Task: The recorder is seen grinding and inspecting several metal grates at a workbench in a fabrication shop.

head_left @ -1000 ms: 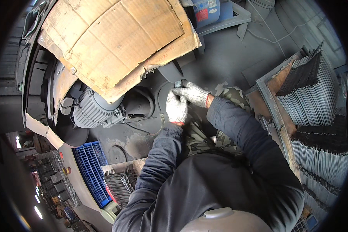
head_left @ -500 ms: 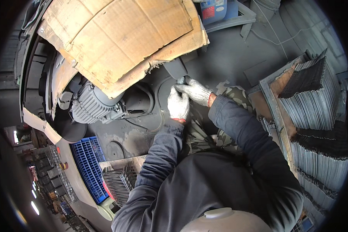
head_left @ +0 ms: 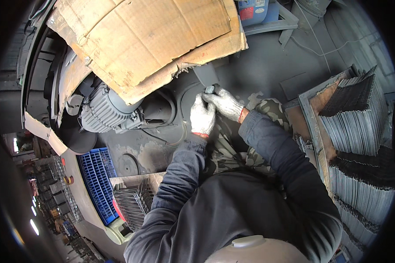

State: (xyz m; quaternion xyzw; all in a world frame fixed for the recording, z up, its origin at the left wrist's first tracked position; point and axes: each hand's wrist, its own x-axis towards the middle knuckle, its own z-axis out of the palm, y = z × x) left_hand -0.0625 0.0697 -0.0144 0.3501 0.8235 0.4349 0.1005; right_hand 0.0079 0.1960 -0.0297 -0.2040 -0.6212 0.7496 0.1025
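Note:
Both my hands wear white knit gloves with red cuffs and meet in front of my body, fingers curled. My left hand (head_left: 202, 117) is closed, its fingertips against those of my right hand (head_left: 226, 103). At the right fingertips shows a small bluish-grey piece (head_left: 210, 90); its kind is too small to make out. What else lies inside the two hands is hidden. Just beyond the fingers a flat grey plate (head_left: 206, 75) comes down from under the cardboard (head_left: 153, 44). I cannot tell whether the fingers touch it.
A grey finned motor (head_left: 106, 108) sits left under the cardboard, with cables beside it. Stacked thin metal pieces (head_left: 353, 127) fill a rack (head_left: 311, 116) on my right. Left stand a blue plastic crate (head_left: 97, 179) and bundled wire parts (head_left: 131, 204). A blue container (head_left: 253, 12) stands far off.
The surroundings have shifted slightly in the picture as my view moved. My hands stay together, closed, and the bluish-grey piece at the right fingertips shows more plainly.

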